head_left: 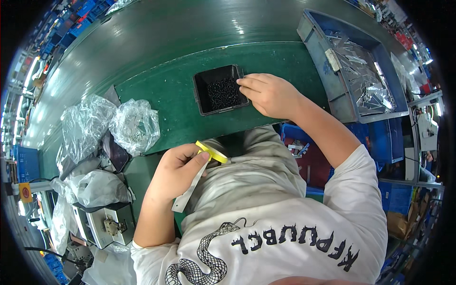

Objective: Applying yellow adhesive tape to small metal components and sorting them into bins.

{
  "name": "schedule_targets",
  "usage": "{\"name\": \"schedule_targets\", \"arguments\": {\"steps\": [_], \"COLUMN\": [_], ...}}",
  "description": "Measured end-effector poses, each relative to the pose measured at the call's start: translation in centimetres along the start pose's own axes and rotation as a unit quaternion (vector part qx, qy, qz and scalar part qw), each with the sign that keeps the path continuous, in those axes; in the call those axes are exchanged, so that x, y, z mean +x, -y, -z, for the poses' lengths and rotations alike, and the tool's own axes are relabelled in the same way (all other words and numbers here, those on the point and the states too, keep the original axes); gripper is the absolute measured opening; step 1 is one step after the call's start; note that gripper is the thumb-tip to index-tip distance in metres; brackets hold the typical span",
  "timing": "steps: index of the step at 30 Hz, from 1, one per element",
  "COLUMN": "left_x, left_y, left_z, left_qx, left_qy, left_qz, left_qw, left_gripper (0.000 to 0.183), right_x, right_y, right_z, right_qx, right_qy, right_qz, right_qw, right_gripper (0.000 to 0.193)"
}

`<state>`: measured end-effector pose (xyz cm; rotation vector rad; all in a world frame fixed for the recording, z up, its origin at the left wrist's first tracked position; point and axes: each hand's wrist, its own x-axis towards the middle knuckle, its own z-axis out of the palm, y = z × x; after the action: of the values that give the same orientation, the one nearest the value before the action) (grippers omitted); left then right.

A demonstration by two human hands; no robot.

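My left hand (173, 172) is closed in front of my lap. Between its thumb and fingers are a yellow ring-shaped piece (217, 156) and a flat, pale grey strip (189, 191) that slants down from it. I cannot tell whether the two are joined. On the green table, a black plastic tray (202, 105) holds many small black pieces that look like screws (223, 93). My right hand (271, 96) is at the tray's right rim, its fingers drawn together. Whatever is at those fingertips is too small to make out.
At the right stands a large grey-blue crate (339, 97) of thin metal parts. Clear plastic bags (134, 126) lie on the left. Below my right arm is a blue bin (317, 166). A metal device (111, 225) sits at lower left.
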<state>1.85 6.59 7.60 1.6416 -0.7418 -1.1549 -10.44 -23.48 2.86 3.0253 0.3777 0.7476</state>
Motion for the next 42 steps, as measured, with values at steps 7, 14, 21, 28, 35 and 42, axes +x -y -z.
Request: {"name": "schedule_targets", "arguments": {"steps": [7, 14, 21, 28, 35, 42], "left_x": [0.0, -0.1, 0.3, 2.4, 3.3, 4.7], "left_y": [0.3, -0.2, 0.1, -0.9, -2.7, -3.5], "left_z": [0.1, -0.1, -0.5, -2.9, -4.0, -4.7], "left_qx": [0.007, 0.009, 0.024, -0.028, -0.042, 0.017], "left_qy": [0.001, -0.004, 0.005, 0.010, -0.021, -0.045], "left_qz": [0.006, 0.008, 0.001, -0.076, -0.066, -0.057], "left_qw": [1.000, 1.000, 1.000, 0.997, 0.997, 0.997], "left_gripper": [0.019, 0.020, 0.019, 0.019, 0.017, 0.021], "right_x": [-0.1, -0.2, -1.1, -1.4, -2.5, -3.1], "right_y": [0.0, 0.3, 4.8, 9.3, 9.4, 8.6], "right_z": [0.5, 1.0, 3.1, 2.4, 2.3, 4.2], "right_qx": [0.007, 0.005, 0.161, 0.595, 0.737, 0.686], "right_qy": [0.024, 0.016, -0.070, 0.052, 0.041, 0.144], "right_qz": [0.002, -0.005, -0.111, -0.277, -0.331, -0.401], "right_qw": [1.000, 1.000, 0.978, 0.753, 0.587, 0.590], "right_gripper": [0.031, 0.031, 0.037, 0.048, 0.039, 0.031]}}
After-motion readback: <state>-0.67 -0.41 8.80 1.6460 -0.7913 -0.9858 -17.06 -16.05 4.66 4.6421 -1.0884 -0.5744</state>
